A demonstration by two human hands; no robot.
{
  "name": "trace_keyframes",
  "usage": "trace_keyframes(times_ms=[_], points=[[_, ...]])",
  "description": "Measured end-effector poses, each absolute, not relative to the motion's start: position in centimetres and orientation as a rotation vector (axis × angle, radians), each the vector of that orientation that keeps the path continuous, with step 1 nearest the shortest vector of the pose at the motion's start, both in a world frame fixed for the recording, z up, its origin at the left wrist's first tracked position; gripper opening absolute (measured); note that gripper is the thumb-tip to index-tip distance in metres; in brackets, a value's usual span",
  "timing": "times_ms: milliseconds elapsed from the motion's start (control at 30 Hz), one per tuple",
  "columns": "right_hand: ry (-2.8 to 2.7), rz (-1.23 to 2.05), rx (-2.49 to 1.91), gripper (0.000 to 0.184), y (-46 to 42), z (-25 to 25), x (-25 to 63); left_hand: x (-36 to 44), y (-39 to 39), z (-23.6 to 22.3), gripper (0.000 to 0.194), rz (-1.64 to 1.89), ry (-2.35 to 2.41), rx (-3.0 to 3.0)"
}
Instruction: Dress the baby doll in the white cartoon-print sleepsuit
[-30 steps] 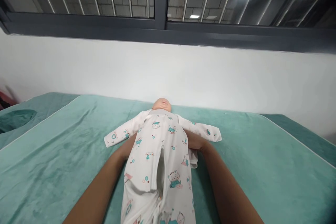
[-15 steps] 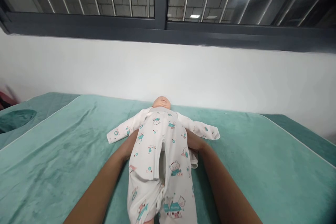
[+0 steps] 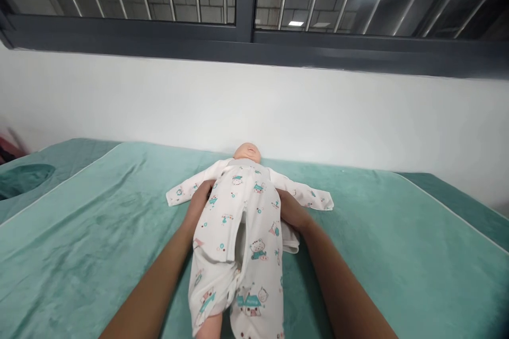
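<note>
Across a bed with a green cover (image 3: 389,249), below a white wall (image 3: 119,100) and a dark window frame (image 3: 318,53), a doll (image 3: 252,196) lies on its back, head toward the wall. It wears a white suit (image 3: 218,228) printed with small coloured pictures and open in a slit down the lower front.

The person's two forearms reach up from the bottom edge, one along each side of the doll, slanting inward so that they draw closer together toward the hands. The left hand (image 3: 200,200) lies against one side of the trunk, just below the sleeve, its back outward and its wrist nearly in line with the forearm. The right hand (image 3: 293,208) matches it on the other side, bent inward at the wrist. Both hands' fingertips go out of sight behind the suit's edges, so I cannot tell whether they pinch cloth, press the body or reach beneath it.

The sleeves (image 3: 310,196) spread outward above both hands. Near the right wrist, a white flap of cloth (image 3: 290,242) sticks out. A bare leg (image 3: 210,326) shows at the bottom edge.
</note>
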State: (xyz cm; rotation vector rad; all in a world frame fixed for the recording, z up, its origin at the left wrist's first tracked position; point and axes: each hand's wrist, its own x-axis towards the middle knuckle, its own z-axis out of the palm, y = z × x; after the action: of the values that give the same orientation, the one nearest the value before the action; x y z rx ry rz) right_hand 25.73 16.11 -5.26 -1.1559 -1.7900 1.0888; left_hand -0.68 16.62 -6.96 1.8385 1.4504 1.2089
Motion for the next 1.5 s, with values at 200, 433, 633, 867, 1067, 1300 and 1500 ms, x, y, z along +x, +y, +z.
trace_keyframes(times_ms=[200,433,633,867,1067,1300,1500], points=[[-1.844,0.836,-1.195,0.026,16.9,-6.1,25.6,-0.2,16.6,-6.5,0.044,1.222,1.334,1.656],[-1.833,0.749,-1.304,0.022,17.3,-6.7,25.4,-0.4,18.4,-7.0,0.030,1.244,1.509,1.920],[-1.491,0.860,-1.285,0.022,17.3,-6.7,25.8,-1.3,21.5,-6.7,0.026,1.084,1.587,2.287],[-1.730,0.752,-1.307,0.017,18.6,-5.1,26.1,-1.1,23.0,-6.5,0.026,0.995,1.536,2.211],[-1.950,0.465,-1.152,0.014,19.8,-4.5,26.4,-0.5,22.7,-6.1,0.026,1.003,1.631,2.157],[-1.767,0.394,-1.469,0.017,21.2,-5.5,25.5,-0.4,22.3,-5.8,0.026,1.011,1.733,2.102],[-1.683,0.270,-1.650,0.020,22.6,-5.9,24.7,0.0,22.3,-6.0,0.027,1.029,1.874,1.992]])
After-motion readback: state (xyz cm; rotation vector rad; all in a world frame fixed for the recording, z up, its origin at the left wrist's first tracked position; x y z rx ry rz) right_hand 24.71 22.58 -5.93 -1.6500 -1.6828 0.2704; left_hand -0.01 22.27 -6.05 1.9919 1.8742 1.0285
